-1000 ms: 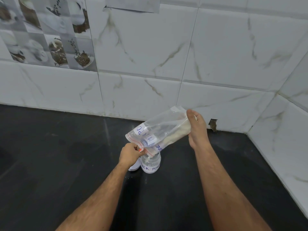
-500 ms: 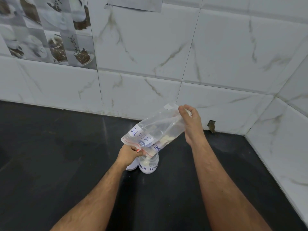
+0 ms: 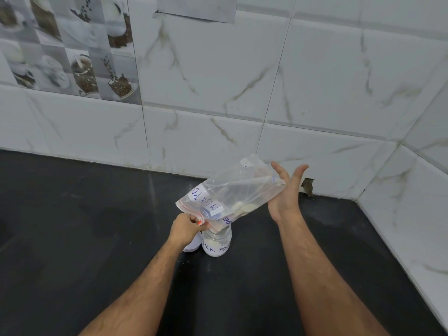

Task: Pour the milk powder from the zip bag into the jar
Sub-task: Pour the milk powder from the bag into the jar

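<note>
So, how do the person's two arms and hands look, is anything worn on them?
Both forearms are bare up to the frame's edge, with dark hair on them; no sleeves show. The left hand and the right hand wear no gloves, and no ring, watch or bracelet is visible on either wrist.

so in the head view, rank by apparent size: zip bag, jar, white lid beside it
1. zip bag, largest by far.
2. jar, its mouth hidden under the bag.
3. white lid, mostly hidden behind the left hand, so its true extent is unsure.
</note>
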Tool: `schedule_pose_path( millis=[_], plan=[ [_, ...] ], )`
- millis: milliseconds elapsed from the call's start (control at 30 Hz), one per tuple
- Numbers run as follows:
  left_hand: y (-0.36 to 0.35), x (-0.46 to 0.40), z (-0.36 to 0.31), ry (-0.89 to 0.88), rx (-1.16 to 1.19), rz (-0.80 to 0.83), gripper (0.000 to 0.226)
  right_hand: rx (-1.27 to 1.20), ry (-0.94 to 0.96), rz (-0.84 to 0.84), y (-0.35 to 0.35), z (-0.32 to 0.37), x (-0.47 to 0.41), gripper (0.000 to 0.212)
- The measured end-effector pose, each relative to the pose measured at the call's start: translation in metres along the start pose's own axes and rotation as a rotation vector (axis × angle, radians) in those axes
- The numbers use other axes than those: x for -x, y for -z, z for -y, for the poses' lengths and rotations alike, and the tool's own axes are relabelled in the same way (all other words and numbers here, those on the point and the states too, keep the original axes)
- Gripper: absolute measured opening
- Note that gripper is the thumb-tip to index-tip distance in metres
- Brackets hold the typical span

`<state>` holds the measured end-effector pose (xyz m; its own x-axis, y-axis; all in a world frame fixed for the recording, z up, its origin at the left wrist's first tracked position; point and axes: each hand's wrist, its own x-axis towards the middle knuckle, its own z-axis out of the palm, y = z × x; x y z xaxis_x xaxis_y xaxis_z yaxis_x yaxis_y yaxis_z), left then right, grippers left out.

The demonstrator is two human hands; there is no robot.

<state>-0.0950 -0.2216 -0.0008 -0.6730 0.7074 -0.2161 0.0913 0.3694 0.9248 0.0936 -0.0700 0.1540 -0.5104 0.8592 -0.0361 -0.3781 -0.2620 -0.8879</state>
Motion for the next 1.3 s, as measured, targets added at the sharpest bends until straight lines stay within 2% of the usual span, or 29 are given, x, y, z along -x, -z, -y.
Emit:
schedule_pose_path(
  millis=[67, 133, 167, 233, 300, 400, 433, 467, 700, 800, 967, 1300],
  plan=[
    [0.001, 0.004, -0.006, -0.001, -0.004, -0.002, 0.060, 0.040, 0.032, -0.005, -0.002, -0.002, 0.005, 0.103],
    [0.000, 0.009, -0.011, -0.005, -0.002, -0.005, 0.042, 0.093, 0.044, 0.023, -0.003, -0.004, 0.012, 0.127],
    [0.000, 0.010, -0.013, -0.008, 0.007, -0.010, 0.037, 0.141, 0.062, 0.049, -0.002, -0.006, 0.013, 0.137],
    [-0.001, 0.013, -0.016, -0.010, 0.028, -0.011, 0.037, 0.257, 0.130, 0.093, 0.001, -0.011, 0.015, 0.137],
    [-0.001, 0.014, -0.016, -0.012, 0.041, -0.007, 0.038, 0.327, 0.184, 0.089, 0.000, -0.012, 0.015, 0.114],
    [-0.002, 0.016, -0.016, -0.017, 0.058, 0.000, 0.031, 0.485, 0.246, -0.043, -0.007, -0.008, 0.010, 0.041],
    [-0.003, 0.016, -0.016, -0.024, 0.073, -0.005, 0.028, 0.516, 0.251, -0.053, -0.008, -0.007, 0.006, 0.027],
    [-0.003, 0.017, -0.016, -0.032, 0.092, -0.010, 0.025, 0.536, 0.253, -0.046, -0.012, -0.006, 0.005, 0.024],
    [-0.003, 0.023, -0.017, -0.052, 0.165, 0.009, 0.028, 0.654, 0.333, -0.030, -0.031, 0.002, 0.009, 0.042],
    [-0.004, 0.028, -0.019, -0.109, 0.183, 0.023, 0.032, 0.703, 0.352, -0.056, -0.036, 0.006, 0.006, 0.041],
    [-0.005, 0.030, -0.024, -0.126, 0.167, 0.026, 0.033, 0.745, 0.402, 0.026, -0.049, 0.011, 0.009, 0.057],
    [-0.004, 0.030, -0.023, -0.029, 0.197, 0.037, 0.020, 0.789, 0.444, 0.106, -0.057, 0.011, 0.010, 0.055]
  ],
)
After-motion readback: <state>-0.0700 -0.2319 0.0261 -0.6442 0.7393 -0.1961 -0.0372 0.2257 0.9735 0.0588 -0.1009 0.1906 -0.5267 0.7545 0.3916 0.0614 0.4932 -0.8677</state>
